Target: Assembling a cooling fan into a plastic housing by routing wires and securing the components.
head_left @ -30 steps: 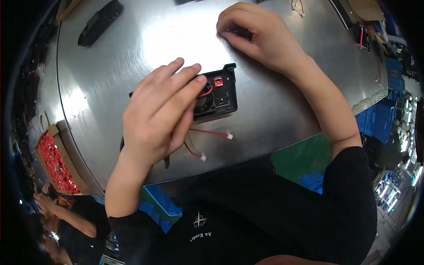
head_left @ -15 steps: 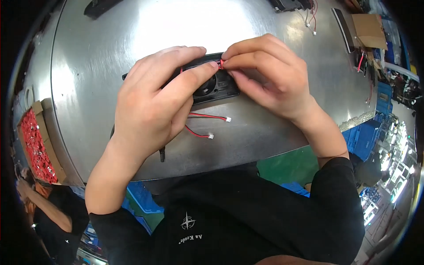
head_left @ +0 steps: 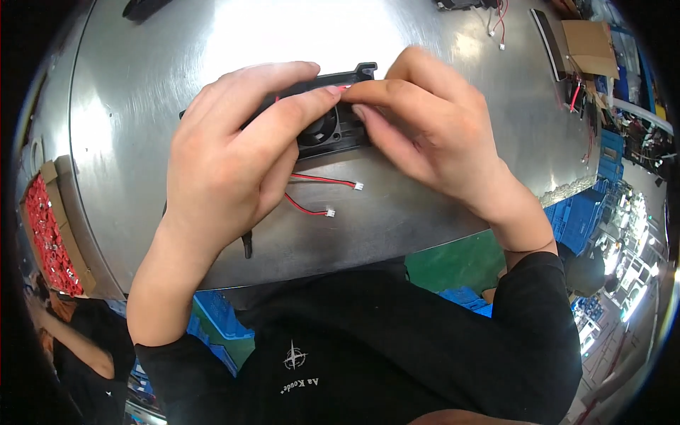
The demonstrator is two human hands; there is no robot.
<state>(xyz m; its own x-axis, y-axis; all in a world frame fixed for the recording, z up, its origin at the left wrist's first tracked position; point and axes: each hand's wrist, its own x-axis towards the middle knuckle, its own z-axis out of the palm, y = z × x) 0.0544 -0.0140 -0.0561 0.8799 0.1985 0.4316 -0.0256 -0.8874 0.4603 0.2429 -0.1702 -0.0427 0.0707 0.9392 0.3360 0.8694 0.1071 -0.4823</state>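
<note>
While both hands bend over the black housing (head_left: 358, 138), two red-and-black leads (head_left: 322, 178) with white plugs (head_left: 358, 186) lie on its near side, and a black stub (head_left: 247, 246) juts out beside the left wrist. The left hand (head_left: 227, 142) lies over the housing's left part, hiding much of it; whether its fingers clasp the edge, I cannot tell. At a small red piece (head_left: 346, 88) near the far right corner, its index fingertip meets that of the right hand (head_left: 439, 127), whose thumb is set apart below; whether the piece is pinched is hidden. Farther off are a black part (head_left: 145, 8) at the upper left, a dark part (head_left: 460, 4) with leads at the upper right, and a flat black slab (head_left: 550, 44) near a cardboard box (head_left: 589, 48). To the left, a carton (head_left: 69, 205) holds many red pieces (head_left: 48, 241). The housing's long axis runs left to right, its right end angled slightly away from the person; its fan (head_left: 322, 133) faces up. Beneath is a shiny metal table (head_left: 397, 205), with green floor (head_left: 457, 258), blue crates (head_left: 577, 223) and another person's arm (head_left: 81, 345) beyond.
</note>
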